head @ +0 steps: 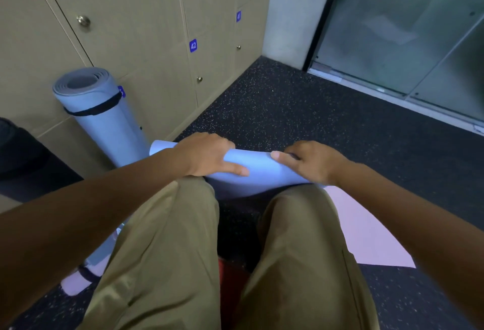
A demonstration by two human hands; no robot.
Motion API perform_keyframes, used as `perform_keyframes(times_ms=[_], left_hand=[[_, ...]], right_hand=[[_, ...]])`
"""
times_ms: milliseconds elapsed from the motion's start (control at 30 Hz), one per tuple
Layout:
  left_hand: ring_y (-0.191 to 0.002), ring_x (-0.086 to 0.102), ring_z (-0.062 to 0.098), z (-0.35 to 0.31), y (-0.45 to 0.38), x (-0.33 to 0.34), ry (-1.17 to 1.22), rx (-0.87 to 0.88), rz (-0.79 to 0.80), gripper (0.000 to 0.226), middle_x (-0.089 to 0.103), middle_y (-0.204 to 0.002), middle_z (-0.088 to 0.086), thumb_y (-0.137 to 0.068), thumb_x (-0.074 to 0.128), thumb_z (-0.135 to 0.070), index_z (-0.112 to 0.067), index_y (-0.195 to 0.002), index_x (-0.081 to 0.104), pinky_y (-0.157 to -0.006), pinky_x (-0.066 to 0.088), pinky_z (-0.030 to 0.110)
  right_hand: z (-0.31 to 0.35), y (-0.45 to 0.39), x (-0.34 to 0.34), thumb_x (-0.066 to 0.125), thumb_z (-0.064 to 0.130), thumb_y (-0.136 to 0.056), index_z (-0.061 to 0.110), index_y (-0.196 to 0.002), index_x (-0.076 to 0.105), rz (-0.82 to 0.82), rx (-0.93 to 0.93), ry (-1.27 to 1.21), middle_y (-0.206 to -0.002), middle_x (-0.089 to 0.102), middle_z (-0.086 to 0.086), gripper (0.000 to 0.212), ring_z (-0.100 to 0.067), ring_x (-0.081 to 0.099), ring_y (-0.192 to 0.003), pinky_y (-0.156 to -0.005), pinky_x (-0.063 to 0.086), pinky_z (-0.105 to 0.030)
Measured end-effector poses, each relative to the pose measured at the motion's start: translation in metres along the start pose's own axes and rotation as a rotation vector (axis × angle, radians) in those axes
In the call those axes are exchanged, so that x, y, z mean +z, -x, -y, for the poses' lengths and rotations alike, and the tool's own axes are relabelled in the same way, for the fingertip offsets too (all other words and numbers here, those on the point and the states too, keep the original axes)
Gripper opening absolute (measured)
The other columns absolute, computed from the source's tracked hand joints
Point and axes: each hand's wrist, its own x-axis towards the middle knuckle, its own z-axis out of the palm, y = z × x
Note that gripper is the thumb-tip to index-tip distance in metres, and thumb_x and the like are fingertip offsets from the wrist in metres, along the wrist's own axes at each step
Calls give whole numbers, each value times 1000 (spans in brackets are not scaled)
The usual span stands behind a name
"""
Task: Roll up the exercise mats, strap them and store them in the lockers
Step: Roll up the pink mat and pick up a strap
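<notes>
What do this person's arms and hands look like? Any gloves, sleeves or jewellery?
Both forearms are bare: no sleeves in view. The left hand and right hand wear no gloves, rings or watch. Nails are short and unpainted. Below them show khaki trousers.

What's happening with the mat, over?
Both hands, left and right, gripping blue mat roll on floor. No strap on it. Strapped mat leans on lockers.
</notes>
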Motion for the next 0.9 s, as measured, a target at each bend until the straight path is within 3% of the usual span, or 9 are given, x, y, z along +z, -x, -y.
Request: perform_keyframes(times_ms=[133,267,400,500,633,800,900], left_hand=[[-80,67,21,6,-19,-7,238,-68,211,67,70,-82,-4,-67,52,-92,-28,-82,66,-70,47,37],[-88,69,16,10,-29,-7,336,-72,302,74,74,-90,-10,-60,48,-95,-33,-95,72,-86,53,37],[-82,62,21,7,-28,0,203,-10,144,87,65,-82,-4,-64,29,-97,-20,-87,63,-75,45,39],[-80,57,20,11,-18,20,-39,73,-71,89,56,-85,-8,-69,16,-100,-22,-93,51,-67,38,38],[-80,58,23,19,-14,39,-200,107,-167,86,57,-88,-6,-63,31,-104,-25,-95,39,-66,39,37],[-74,57,25,17,-27,30,-122,28,-45,79,60,-77,-5,-60,49,-101,-27,-86,43,-64,34,38],[-76,59,20,19,-34,26,16,0,85,71,62,-76,-8,-64,57,-95,-27,-83,51,-66,39,38]], right_hand=[[-3,1,20,16,79,-91,24,-100,60,-141,5,136,-107,66,-3,70,-29,61,-103,-86,48,-43],[-5,-7,24,2,85,-83,26,-91,63,-149,78,132,-99,71,-6,85,-31,64,-97,-80,48,-41],[-8,-21,16,11,78,-94,29,-91,63,15,140,65,-112,70,-9,72,-30,61,-106,-92,47,-45],[-14,-34,13,17,77,-96,19,-109,69,151,195,-60,-124,66,-10,79,-29,59,-112,-99,44,-45],[-20,-50,13,24,82,-92,20,-135,62,285,280,-196,-145,56,-5,84,-28,53,-130,-107,36,-42],[-21,-61,14,25,84,-91,17,-146,53,340,306,-209,-157,44,-6,91,-27,42,-142,-116,26,-43],[-19,-59,17,21,82,-93,15,-140,56,307,274,-179,-153,48,-9,89,-29,47,-136,-113,30,-42]])
